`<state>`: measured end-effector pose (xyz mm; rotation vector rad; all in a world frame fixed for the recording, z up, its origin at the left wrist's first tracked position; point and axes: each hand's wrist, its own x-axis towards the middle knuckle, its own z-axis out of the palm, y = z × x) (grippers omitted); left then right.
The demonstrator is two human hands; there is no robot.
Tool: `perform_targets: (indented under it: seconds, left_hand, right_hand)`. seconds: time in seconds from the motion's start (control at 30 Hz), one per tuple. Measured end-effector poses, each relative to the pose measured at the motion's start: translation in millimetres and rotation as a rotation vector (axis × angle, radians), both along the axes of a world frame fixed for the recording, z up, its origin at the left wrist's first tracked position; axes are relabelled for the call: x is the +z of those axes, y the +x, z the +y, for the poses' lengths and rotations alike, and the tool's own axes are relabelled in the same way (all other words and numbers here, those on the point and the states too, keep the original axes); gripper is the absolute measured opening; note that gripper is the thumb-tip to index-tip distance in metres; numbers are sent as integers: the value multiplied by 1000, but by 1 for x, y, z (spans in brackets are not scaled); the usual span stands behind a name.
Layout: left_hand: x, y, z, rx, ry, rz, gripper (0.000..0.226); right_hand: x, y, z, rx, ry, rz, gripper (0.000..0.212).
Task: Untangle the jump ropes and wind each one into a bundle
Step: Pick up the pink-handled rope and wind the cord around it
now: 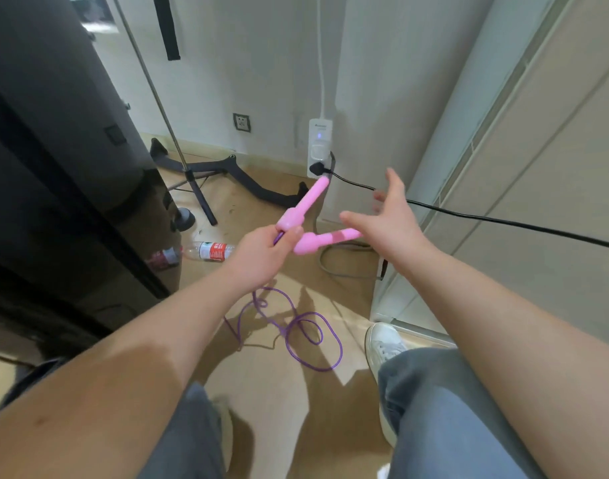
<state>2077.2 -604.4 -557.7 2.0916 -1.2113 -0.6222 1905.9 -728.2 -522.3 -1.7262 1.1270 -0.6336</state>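
Floor (279, 409) carries the purple rope (286, 329) in loose loops, at 6 o'clock from the hands. Right hand (389, 223), fingers spread, holds nothing; left hand (261, 252), at its 9 o'clock, pinches the rope beneath two pink handles (305, 203).

No legible text found. The plastic bottle (209, 251) carries a red label with white characters, too blurred to read. The power strip (319, 146) bears a small, unreadable mark.
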Motion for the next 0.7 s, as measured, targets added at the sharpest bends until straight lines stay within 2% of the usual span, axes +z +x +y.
perform_targets:
  seconds: [0.07,0.13,0.23,0.3,0.4,0.43,0.5,0.57,0.63,0.7]
  left_hand:
    - [-4,9,1,-21,44,-18,53]
    - [-3,12,2,-50,61,-5,52]
    - [2,12,3,-121,87,48,54]
    - [6,11,5,-159,110,127,61]
    - [12,12,9,-214,145,201,64]
    - [13,12,10,-230,145,225,61]
    - [16,12,11,-240,134,246,53]
    - [17,12,8,-229,125,179,52]
    - [15,14,6,-205,113,50,59]
    - [12,15,2,-192,85,-11,54]
  right_hand:
    - [-2,1,1,205,-182,168,119]
    - [-7,5,6,440,-357,434,129]
    - [-23,11,12,582,-496,692,130]
    - [-28,12,11,553,-546,687,109]
    - [-23,11,6,465,-687,653,45]
    - [-19,9,5,471,-716,685,33]
    - [-11,7,4,555,-716,766,21]
    - [-7,4,5,613,-701,824,15]
    - [-7,2,7,602,-674,828,14]
    - [-10,3,8,594,-616,833,19]
